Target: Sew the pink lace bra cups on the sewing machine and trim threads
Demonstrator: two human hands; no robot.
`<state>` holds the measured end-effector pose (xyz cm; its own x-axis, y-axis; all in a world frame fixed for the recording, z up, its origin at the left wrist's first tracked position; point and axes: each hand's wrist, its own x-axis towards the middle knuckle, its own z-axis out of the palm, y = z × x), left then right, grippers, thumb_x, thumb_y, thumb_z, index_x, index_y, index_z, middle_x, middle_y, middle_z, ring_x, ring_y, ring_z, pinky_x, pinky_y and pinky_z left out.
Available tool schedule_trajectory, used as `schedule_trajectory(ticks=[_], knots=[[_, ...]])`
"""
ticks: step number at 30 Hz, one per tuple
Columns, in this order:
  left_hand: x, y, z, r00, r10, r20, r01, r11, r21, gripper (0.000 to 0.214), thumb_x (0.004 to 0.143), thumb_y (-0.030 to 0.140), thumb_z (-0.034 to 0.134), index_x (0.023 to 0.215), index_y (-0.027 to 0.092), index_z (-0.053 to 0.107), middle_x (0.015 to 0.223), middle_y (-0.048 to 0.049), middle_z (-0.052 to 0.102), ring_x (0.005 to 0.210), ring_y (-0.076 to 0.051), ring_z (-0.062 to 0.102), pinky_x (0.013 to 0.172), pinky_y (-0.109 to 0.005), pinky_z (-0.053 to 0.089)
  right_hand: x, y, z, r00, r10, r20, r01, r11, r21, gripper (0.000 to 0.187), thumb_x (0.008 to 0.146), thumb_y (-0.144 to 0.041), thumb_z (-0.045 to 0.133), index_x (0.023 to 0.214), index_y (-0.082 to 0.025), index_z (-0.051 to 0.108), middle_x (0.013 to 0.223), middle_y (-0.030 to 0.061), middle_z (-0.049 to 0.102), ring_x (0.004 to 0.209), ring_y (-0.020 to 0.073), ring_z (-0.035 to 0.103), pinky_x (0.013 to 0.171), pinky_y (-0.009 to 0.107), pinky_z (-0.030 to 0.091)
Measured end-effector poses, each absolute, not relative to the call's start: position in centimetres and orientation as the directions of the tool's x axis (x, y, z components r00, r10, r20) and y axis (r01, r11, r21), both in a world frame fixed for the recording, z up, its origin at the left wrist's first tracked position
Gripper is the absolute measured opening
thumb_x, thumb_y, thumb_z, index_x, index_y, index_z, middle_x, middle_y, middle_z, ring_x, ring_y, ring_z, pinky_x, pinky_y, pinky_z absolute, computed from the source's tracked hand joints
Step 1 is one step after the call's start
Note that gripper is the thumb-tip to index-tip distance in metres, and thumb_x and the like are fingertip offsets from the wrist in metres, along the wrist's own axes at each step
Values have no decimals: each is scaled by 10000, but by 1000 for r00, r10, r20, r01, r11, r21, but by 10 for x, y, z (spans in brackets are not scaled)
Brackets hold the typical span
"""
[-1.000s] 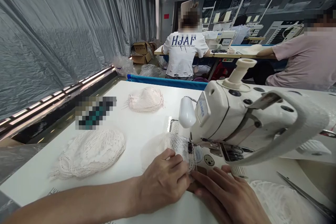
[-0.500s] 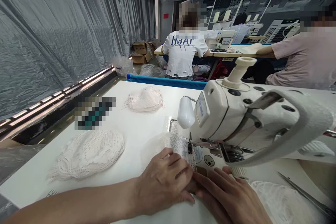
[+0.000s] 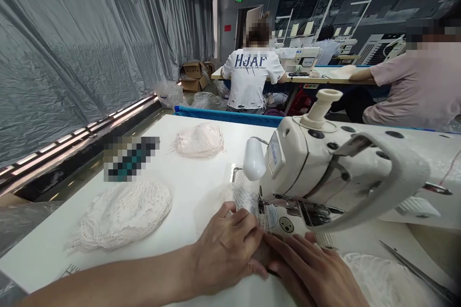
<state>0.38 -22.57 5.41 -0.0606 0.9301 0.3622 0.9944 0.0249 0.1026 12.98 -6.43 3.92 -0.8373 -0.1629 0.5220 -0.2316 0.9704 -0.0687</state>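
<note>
A piece of white lace fabric [image 3: 245, 197] lies under the presser foot of the white sewing machine [image 3: 292, 153]. My left hand [image 3: 228, 249] is closed on its near end, with curled fingers close to the needle area. Beside it, my right hand [image 3: 311, 266] rests with long, outstretched fingers at the fabric's near edge, in front of the machine. Its fingertips almost meet my left hand. Sheer material shows between the two hands, partly covered by them. The needle tip is too small to make out.
White lace pieces [image 3: 124, 216] lie in a pile at left; pale pink pieces [image 3: 200, 140] sit farther back. At right, scissors [image 3: 419, 268] lie by more white lace [image 3: 385, 280]. Co-workers sit at machines beyond the table's blue edge [image 3: 226, 114].
The camera view has shifted slightly, so the machine appears a little lower and farther left. Both hands stay at the lace fabric, with hardly any visible movement.
</note>
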Motion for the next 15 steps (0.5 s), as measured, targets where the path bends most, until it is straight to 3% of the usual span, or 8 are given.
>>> schedule_trajectory(ticks=[6,15], knots=[[1,-222,52,-73,942,328,995,49,83,463,883,507,475,1095,97,516,988,-66,583,951,-200,501,863,-388,310,131,-61,28,-897,-140,418,-173,984,-43,297,989,-241,294,1195,-164,494,856,5,699,568,121,633,641,307,356],[4,-221,54,-96,926,365,995,77,64,410,909,467,455,1056,93,539,926,-52,580,917,-187,512,874,-389,315,130,-59,25,-893,-164,419,-182,983,-2,321,992,-254,296,1225,-133,481,854,29,695,572,128,626,657,320,376]])
